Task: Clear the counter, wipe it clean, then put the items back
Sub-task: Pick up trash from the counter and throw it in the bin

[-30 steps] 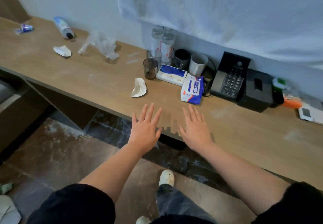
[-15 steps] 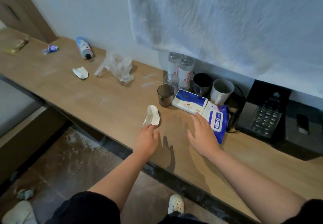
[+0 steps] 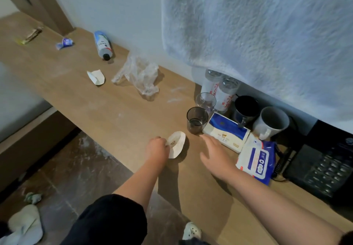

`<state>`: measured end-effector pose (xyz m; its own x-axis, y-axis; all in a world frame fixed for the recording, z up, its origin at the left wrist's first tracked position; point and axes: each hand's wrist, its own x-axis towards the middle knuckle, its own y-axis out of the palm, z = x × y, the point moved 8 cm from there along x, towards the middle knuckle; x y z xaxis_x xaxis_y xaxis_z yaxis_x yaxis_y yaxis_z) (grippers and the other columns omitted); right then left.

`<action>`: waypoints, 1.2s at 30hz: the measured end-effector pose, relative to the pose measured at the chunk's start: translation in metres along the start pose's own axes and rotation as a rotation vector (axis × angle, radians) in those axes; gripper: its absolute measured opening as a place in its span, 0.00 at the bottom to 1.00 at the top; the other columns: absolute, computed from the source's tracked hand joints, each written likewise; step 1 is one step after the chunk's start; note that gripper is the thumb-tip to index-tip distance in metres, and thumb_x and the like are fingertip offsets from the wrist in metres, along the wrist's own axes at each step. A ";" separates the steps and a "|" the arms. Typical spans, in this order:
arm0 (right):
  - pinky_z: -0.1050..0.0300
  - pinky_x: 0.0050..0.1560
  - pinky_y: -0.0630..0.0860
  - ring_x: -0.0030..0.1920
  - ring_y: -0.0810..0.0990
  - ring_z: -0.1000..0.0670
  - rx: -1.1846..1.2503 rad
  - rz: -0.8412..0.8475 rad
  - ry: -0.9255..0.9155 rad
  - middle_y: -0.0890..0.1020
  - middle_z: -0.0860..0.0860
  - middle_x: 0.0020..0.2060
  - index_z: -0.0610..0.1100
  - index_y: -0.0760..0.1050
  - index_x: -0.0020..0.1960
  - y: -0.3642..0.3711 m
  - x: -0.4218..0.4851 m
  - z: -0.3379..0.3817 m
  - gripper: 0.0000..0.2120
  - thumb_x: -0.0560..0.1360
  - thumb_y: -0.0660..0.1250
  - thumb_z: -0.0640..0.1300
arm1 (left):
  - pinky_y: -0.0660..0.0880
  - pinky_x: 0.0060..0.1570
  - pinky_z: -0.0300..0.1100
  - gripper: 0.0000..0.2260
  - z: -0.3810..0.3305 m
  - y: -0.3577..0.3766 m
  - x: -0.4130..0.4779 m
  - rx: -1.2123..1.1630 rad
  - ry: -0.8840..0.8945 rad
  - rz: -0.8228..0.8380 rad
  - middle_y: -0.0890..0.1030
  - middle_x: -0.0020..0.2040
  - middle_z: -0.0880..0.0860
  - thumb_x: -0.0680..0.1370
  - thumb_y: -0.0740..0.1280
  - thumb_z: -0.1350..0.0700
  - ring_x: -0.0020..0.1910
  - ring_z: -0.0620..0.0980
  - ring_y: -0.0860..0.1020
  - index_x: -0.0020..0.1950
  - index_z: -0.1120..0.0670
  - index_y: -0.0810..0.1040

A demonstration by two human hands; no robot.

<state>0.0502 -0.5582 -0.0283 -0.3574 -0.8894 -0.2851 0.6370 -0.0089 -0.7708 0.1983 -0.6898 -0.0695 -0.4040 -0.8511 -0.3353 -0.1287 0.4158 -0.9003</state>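
Note:
A long dusty wooden counter (image 3: pixel 118 114) runs along the wall. My left hand (image 3: pixel 156 148) pinches the near edge of a crumpled white paper cup (image 3: pixel 177 146) lying on the counter. My right hand (image 3: pixel 214 152) hovers flat beside it, fingers straight, holding nothing, just in front of a blue-and-white tissue pack (image 3: pixel 227 132). A wet-wipes pack (image 3: pixel 257 159) lies to its right. A dark glass (image 3: pixel 197 119) and a clear glass (image 3: pixel 205 101) stand behind the cup.
Farther left lie another crushed paper cup (image 3: pixel 96 76), a clear plastic bag (image 3: pixel 138 74), a toothpaste tube (image 3: pixel 103 44) and small wrappers (image 3: pixel 64 43). Two water bottles (image 3: pixel 222 89), two mugs (image 3: pixel 270 123) and a black telephone (image 3: pixel 324 165) stand at the wall. A white towel (image 3: pixel 267 34) hangs above.
Both hands moved forward from the counter's front edge. My left hand reached the white paper cup and took hold of it. My right hand shifted left, off the wet-wipes pack.

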 end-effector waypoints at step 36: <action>0.55 0.42 0.73 0.39 0.78 0.52 0.260 -0.391 0.224 0.82 0.54 0.34 0.49 0.82 0.39 -0.046 0.201 0.216 0.03 0.71 0.73 0.44 | 0.68 0.64 0.42 0.21 0.113 -0.236 0.242 -0.706 0.347 0.080 0.73 0.69 0.54 0.79 0.67 0.57 0.68 0.52 0.71 0.72 0.56 0.70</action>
<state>0.0966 -0.8353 0.0730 -0.7219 -0.6774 -0.1415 0.5654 -0.4595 -0.6849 0.2329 -1.0301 0.0305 -0.6806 -0.7099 -0.1812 -0.5848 0.6753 -0.4494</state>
